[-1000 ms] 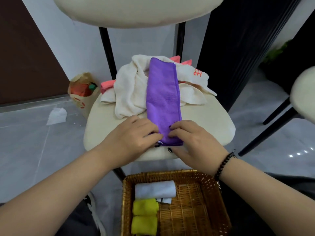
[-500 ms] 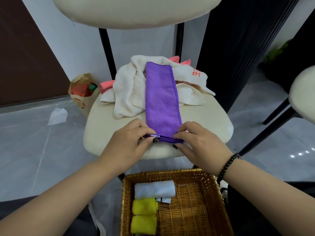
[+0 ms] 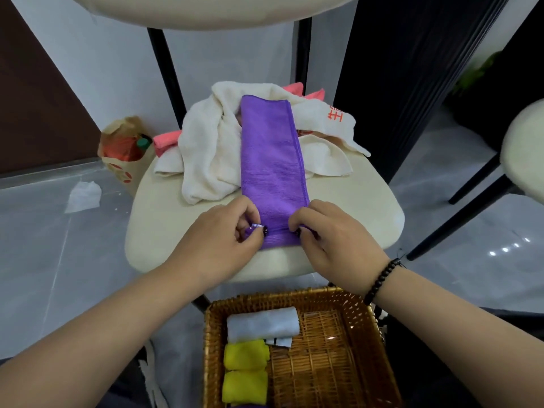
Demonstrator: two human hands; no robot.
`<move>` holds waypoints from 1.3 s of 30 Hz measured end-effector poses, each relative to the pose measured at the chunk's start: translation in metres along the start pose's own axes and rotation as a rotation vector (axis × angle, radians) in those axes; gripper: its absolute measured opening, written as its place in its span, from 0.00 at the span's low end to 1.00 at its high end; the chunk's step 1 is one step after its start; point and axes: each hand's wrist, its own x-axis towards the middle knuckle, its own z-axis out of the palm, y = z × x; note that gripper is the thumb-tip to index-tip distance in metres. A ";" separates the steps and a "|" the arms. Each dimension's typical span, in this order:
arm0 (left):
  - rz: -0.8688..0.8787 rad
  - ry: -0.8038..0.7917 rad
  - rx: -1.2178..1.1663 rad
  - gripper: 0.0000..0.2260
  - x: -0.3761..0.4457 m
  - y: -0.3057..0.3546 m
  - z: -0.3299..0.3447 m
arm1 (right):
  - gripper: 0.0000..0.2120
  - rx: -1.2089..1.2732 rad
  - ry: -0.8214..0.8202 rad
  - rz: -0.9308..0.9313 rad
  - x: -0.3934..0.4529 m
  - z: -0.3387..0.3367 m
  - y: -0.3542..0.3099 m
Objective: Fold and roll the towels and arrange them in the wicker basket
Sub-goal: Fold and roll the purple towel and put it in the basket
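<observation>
I'm at the start of the roll. My left hand [image 3: 219, 234] pinches the near left corner of the purple towel [image 3: 272, 169], thumb and fingertips closed on the hem. My right hand [image 3: 329, 234] pinches the near right corner the same way, fingers curled over the edge. The towel is folded into 1 long strip lying on the stool [image 3: 164, 213], its far end draped over the pile of cream towels [image 3: 206, 154]. Its near edge looks just turned over, so I judge the next move needs both hands to tuck that lip tight and walk it away evenly, or the roll will skew. The basket [image 3: 353, 295] sits below with 1 white roll [image 3: 262, 322] and 2 yellow rolls [image 3: 245, 371] along its left side.
</observation>
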 end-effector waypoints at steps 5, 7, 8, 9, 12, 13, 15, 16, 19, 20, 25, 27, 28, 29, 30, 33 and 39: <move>0.319 0.102 0.272 0.05 0.004 -0.004 0.000 | 0.09 -0.050 0.076 -0.014 0.007 0.004 0.002; 0.441 0.147 0.342 0.05 0.004 -0.006 -0.001 | 0.08 -0.170 0.132 -0.091 0.009 0.003 0.002; 0.514 0.152 0.393 0.06 0.002 -0.008 -0.001 | 0.07 -0.249 0.153 -0.136 0.009 0.002 0.002; 0.584 0.149 0.438 0.07 0.000 -0.010 -0.001 | 0.06 -0.328 0.164 -0.181 0.008 0.002 0.002; 0.645 0.124 0.460 0.10 -0.008 -0.013 -0.001 | 0.07 -0.444 0.114 -0.237 0.004 0.000 0.000; 0.615 0.116 0.432 0.11 -0.011 -0.015 0.000 | 0.07 -0.434 0.089 -0.227 0.002 0.000 0.000; 0.535 0.092 0.373 0.13 -0.014 -0.018 0.000 | 0.10 -0.362 0.033 -0.168 -0.002 -0.002 0.000; 0.503 0.080 0.351 0.14 -0.015 -0.021 0.000 | 0.12 -0.319 0.007 -0.133 -0.002 -0.003 0.002; 0.442 0.076 0.299 0.13 -0.013 -0.026 0.001 | 0.15 -0.159 -0.038 -0.054 -0.002 -0.005 0.010; 0.438 0.086 0.295 0.13 -0.012 -0.027 0.001 | 0.16 -0.099 -0.042 -0.034 -0.001 -0.005 0.012; 0.383 0.121 0.247 0.09 -0.011 -0.025 0.001 | 0.16 -0.027 -0.032 -0.005 0.002 -0.004 0.010; 0.329 0.118 0.207 0.08 -0.011 -0.023 0.000 | 0.16 -0.021 -0.045 -0.004 0.004 -0.005 0.009; 0.303 0.117 0.180 0.07 -0.011 -0.022 0.000 | 0.17 -0.015 -0.058 0.001 0.005 -0.005 0.008; 0.274 0.116 0.147 0.07 -0.012 -0.020 0.000 | 0.17 -0.009 -0.069 0.006 0.006 -0.005 0.007; 0.239 0.111 0.109 0.07 -0.013 -0.018 -0.001 | 0.18 -0.002 -0.078 0.013 0.006 -0.004 0.006; 0.109 0.083 0.035 0.04 -0.013 -0.014 0.000 | 0.19 0.020 -0.084 0.071 0.009 -0.001 0.001; -0.011 0.075 0.031 0.02 -0.005 -0.007 -0.002 | 0.03 0.155 -0.016 0.271 0.021 0.002 -0.005</move>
